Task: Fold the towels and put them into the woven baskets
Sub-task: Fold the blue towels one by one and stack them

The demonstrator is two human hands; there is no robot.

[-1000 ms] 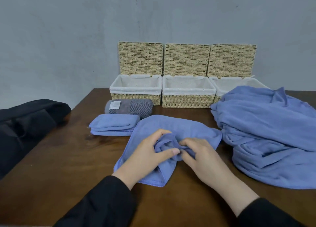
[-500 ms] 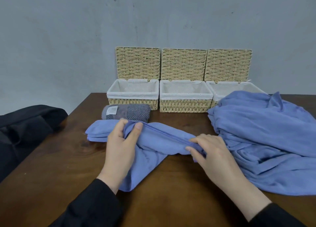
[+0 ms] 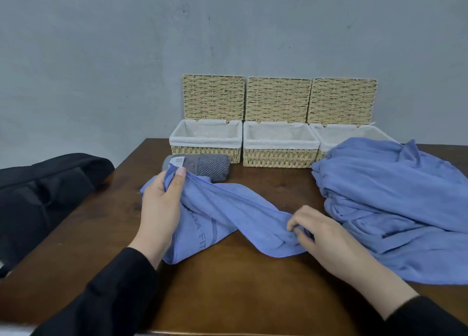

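At the far left edge a black bag [image 3: 48, 183] lies slumped partly on the brown wooden table [image 3: 228, 285]. Next comes the left hand [image 3: 162, 204], raised a little above the tabletop, its thumb and fingers curled round one bunched corner of a blue towel [image 3: 228, 209]. That towel is a soft periwinkle blue with a stitched hem, a darker woven stripe and pale lettering near the end that hangs below the left hand; it stretches in a loose, twisted band across the table from the left hand down to the right, with creases running along its length and its lower edge resting on the wood. Behind the left hand lies a rolled grey towel [image 3: 212, 166] with a diagonal rib pattern and a small white label, just in front of the first of three woven baskets [image 3: 205, 153]. The baskets stand in a row at the back of the table against the grey wall, side by side, each lined with white cloth and with its straw-coloured lid up. Further right, the right hand [image 3: 321, 237] pinches the other end of the blue towel low on the table, fingers curled tight into the fabric. Beside it to the right a large heap of blue towels [image 3: 395, 199] lies crumpled, covering the front of the third basket.
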